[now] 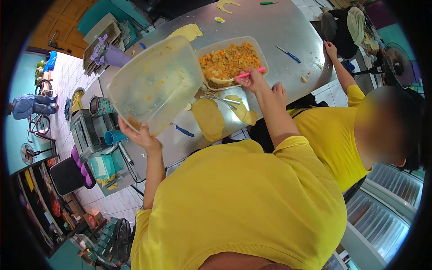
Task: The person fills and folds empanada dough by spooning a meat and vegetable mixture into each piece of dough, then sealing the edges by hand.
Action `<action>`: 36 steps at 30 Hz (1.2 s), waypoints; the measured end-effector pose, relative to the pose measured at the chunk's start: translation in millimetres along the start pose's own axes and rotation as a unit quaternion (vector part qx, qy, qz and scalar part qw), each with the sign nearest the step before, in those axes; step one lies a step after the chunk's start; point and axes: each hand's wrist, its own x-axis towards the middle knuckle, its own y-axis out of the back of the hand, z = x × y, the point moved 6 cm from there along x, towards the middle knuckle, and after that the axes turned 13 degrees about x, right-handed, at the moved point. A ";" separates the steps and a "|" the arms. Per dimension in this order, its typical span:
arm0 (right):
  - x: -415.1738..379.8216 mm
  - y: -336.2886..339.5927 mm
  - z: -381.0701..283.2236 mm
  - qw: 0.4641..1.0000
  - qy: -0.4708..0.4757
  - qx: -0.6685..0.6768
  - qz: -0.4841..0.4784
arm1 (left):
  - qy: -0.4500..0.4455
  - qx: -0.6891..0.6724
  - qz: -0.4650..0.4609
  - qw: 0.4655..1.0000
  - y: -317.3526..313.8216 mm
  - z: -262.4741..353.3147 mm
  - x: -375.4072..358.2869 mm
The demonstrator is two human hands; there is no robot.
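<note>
My left hand (140,135) grips the lower rim of a large clear plastic tub (155,83), which is tilted above the steel table and is empty apart from orange crumbs. My right hand (252,80) holds a pink-handled spatula (253,73). Its blade rests at the near edge of a shallow clear tray (262,50) filled with an orange and yellow chopped mix (229,60). Two flat yellow dough pieces (208,118) (243,110) lie on the table just below the tray.
A co-worker in a yellow shirt (337,130) stands at my right, one hand (330,48) at the table's edge. On the steel table (274,27) lie blue-handled tools (288,54) (184,131) and more dough (186,31). Cluttered shelves and trolleys (96,135) stand left.
</note>
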 end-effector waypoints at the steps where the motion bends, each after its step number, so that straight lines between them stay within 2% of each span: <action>1: -0.9 1.4 0.4 0.998 0.001 0.056 -0.003 | 0.001 -0.013 0.012 1.000 5.9 -0.5 3.6; 2: -1.7 2.6 0.9 0.999 0.000 0.054 -0.006 | 0.003 -0.026 0.025 0.999 11.3 -0.3 6.2; 4: -6.4 5.0 0.8 0.988 0.006 0.154 -0.012 | 0.017 -0.049 0.042 0.998 18.9 2.0 9.6; 8: -25.5 4.3 -1.5 0.985 0.012 0.173 -0.021 | 0.068 -0.084 0.071 0.992 38.9 -11.2 10.7; 10: -39.7 -3.4 -12.2 0.985 0.074 0.142 -0.062 | 0.079 -0.087 0.079 0.990 44.5 -9.4 7.5; 11: -43.2 -10.4 -11.2 0.985 0.074 0.141 -0.063 | 0.094 -0.088 0.080 0.988 46.4 -8.6 5.3; 13: -54.5 -31.0 -23.6 0.962 0.251 -0.009 -0.107 | 0.101 -0.082 0.080 0.988 50.4 -14.2 2.5; 14: -53.7 -31.2 -20.3 0.962 0.252 -0.009 -0.105 | 0.108 -0.076 0.080 0.988 50.9 -17.3 0.4; 15: -60.0 -44.6 -22.6 0.881 0.367 -0.271 -0.126 | 0.108 -0.077 0.079 0.988 49.8 -19.3 -1.0; 16: -64.5 -58.8 -16.2 0.722 0.450 -0.508 -0.137 | 0.104 -0.077 0.074 0.989 47.8 -18.8 -0.9; 17: -71.4 -66.7 -15.4 0.612 0.539 -0.560 -0.147 | 0.099 -0.076 0.070 0.990 47.2 -17.4 -0.2; 18: -69.8 -63.3 -16.4 0.612 0.539 -0.559 -0.148 | 0.099 -0.074 0.070 0.990 46.6 -16.0 -0.7; 20: -69.3 -63.1 -17.9 0.547 0.504 -0.662 -0.093 | 0.077 -0.071 0.068 0.992 43.1 -6.4 -0.5; 24: -75.3 -71.1 -18.8 0.551 0.525 -0.645 -0.074 | 0.077 -0.054 0.069 0.993 53.6 -9.6 -6.3; 26: -81.0 -86.2 -3.7 0.544 0.558 -0.608 -0.151 | 0.084 -0.052 0.070 0.993 57.2 -9.8 -9.6; 27: -78.4 -84.5 6.1 0.546 0.556 -0.608 -0.150 | 0.085 -0.050 0.069 0.993 59.0 -8.6 -11.7; 29: -64.9 -85.6 34.0 0.508 0.515 -0.669 -0.173 | 0.086 -0.045 0.079 0.992 60.3 -5.7 -11.4; 30: -62.7 -85.6 40.5 0.508 0.516 -0.668 -0.173 | 0.084 -0.044 0.079 0.992 59.7 -3.1 -11.5; 32: -60.6 -78.0 43.6 0.608 0.493 -0.604 -0.149 | 0.102 -0.043 0.099 0.989 59.7 -1.1 -14.7; 34: -58.9 -77.3 48.7 0.612 0.530 -0.569 -0.144 | 0.101 -0.055 0.089 0.989 59.1 -8.9 -14.6; 36: -40.0 -62.0 47.1 0.791 0.396 -0.462 -0.062 | 0.100 -0.068 0.082 0.989 59.2 -18.3 -14.9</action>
